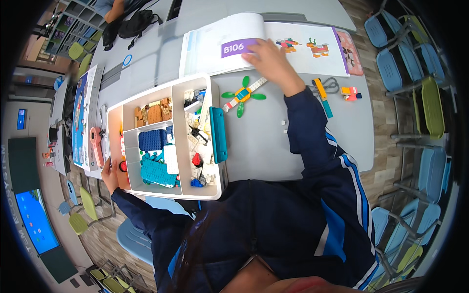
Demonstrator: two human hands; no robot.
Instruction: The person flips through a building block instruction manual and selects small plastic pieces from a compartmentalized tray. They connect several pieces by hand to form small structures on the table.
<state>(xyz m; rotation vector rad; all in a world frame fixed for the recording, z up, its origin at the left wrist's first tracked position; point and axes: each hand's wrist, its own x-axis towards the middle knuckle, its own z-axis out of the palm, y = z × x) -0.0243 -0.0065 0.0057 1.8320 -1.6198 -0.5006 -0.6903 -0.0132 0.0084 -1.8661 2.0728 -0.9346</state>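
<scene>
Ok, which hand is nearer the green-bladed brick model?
The right hand: it is at the open booklet, just beyond the green-bladed brick model. The left hand is farther off, at the left side of the white sorting tray.

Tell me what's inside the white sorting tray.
Brown bricks, dark-blue pieces, teal pieces, a white piece and, on the right, mixed small parts. What lies beneath them is covered.
</scene>
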